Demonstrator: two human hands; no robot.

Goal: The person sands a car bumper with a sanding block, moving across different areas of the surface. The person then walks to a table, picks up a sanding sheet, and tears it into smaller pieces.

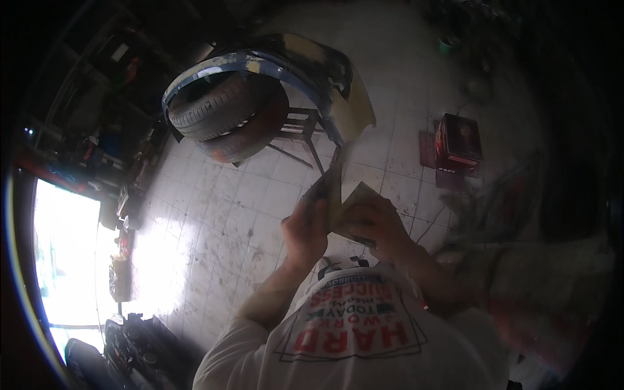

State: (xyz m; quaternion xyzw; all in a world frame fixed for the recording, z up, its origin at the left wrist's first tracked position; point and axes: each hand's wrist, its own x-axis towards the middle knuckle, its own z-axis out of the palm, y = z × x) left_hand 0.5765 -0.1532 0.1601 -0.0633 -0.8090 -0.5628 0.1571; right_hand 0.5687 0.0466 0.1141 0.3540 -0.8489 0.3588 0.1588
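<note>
In front of my chest, both hands hold a folded sheet that looks like sandpaper (359,194), with one dark panel and one yellowish-green panel meeting in a V. My left hand (307,229) is closed on the dark panel at the left. Fingers of my right hand (376,224) are bent over the yellowish-green panel at the right. Beyond the sheet is a curved car fender (353,107), dark blue with patches of yellowish filler. It rests over stacked tyres (218,110), apart from my hands.
A dark stool (302,123) stands under the tyres and fender. A red box (459,140) sits on the tiled floor at the right. Cluttered shelves line the left side above a bright doorway (68,247). A dark machine-like object (140,351) is at the lower left.
</note>
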